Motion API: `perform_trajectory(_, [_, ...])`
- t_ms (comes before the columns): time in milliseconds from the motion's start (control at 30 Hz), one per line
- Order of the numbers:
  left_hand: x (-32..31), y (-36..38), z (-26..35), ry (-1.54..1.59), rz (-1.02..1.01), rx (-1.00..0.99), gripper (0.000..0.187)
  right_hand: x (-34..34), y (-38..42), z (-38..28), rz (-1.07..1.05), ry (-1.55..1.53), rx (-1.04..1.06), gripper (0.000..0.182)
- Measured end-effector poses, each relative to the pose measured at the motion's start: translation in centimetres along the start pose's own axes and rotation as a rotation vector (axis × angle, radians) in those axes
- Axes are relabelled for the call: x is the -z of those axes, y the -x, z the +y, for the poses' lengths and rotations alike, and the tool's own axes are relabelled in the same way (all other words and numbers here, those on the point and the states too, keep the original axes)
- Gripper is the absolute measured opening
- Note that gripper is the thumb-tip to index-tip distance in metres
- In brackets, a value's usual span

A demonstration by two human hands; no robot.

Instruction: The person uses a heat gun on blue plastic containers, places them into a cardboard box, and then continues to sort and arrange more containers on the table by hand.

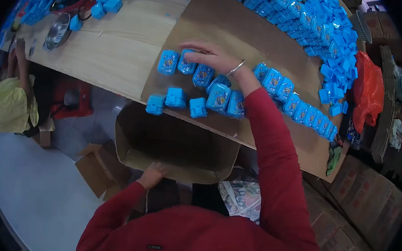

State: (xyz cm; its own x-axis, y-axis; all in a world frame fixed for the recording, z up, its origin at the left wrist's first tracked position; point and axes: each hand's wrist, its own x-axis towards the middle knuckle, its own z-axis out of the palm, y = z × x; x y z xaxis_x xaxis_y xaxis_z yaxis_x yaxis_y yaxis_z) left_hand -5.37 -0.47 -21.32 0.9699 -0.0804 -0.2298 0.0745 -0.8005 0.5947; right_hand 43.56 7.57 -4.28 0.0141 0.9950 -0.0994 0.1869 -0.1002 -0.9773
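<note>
My right hand, with a bangle at the wrist, reaches over a row of small blue lidded boxes with printed tops. Its fingers are stretched out, and the thumb lies across one blue box. A neighbouring blue box stands just left of it. More boxes, some on their sides such as this blue box, sit nearer the table's front edge. Down by my lap, my left hand grips the near rim of an open cardboard carton; its fingertips are partly hidden.
Stacked blue boxes and loose blue parts cover the table's far right. A red plastic bag hangs beyond. A metal bowl stands at left, near another person's hands. Cartons are stacked at right.
</note>
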Motion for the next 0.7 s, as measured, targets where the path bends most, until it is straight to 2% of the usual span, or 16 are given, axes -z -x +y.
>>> perform_trajectory(67, [3.4, 0.2, 0.3, 0.012, -0.080, -0.027, 0.018, -0.7, -2.3, 1.9, -0.109, 0.098, 0.034, 0.058])
perform_trajectory(100, [4.8, 0.2, 1.0, 0.028, -0.118, -0.033, 0.022, -1.2, -2.9, 1.8, -0.139, 0.039, 0.127, 0.058])
perform_trajectory(200, [6.6, -0.3, 0.4, -0.015, -0.131, -0.093, 0.011, -3.3, -3.8, 3.2, -0.271, 0.106, 0.222, 0.059])
perform_trajectory(300, [8.1, -0.9, 0.2, -0.016, -0.152, -0.129, 0.013, -5.7, -2.6, 2.2, -0.366, 0.095, 0.266, 0.054])
perform_trajectory(400, [8.6, -1.1, 0.2, 0.007, -0.175, -0.123, 0.021, -9.7, -0.3, 2.6, -0.371, 0.127, 0.403, 0.053])
perform_trajectory(467, [9.5, -1.1, 0.7, -0.046, -0.244, -0.095, 0.021, -12.8, 2.3, 1.9, -0.386, 0.304, 0.458, 0.049])
perform_trajectory(500, [9.5, -1.2, 1.0, -0.071, -0.277, -0.092, 0.022, -14.7, 4.0, 1.9, -0.378, 0.329, 0.462, 0.046])
perform_trajectory(600, [8.5, -1.0, 1.4, -0.015, -0.186, -0.052, 0.023, -19.6, 9.6, 2.2, -0.335, 0.417, 0.519, 0.039])
perform_trajectory(667, [10.3, -3.3, 3.5, 0.322, -0.127, 0.136, 0.021, -20.4, 12.9, 0.8, -0.187, 0.269, 0.464, 0.036])
perform_trajectory(700, [10.2, -3.6, 3.9, 0.333, -0.134, 0.116, 0.020, -19.5, 14.8, 0.1, 0.010, 0.240, 0.459, 0.031])
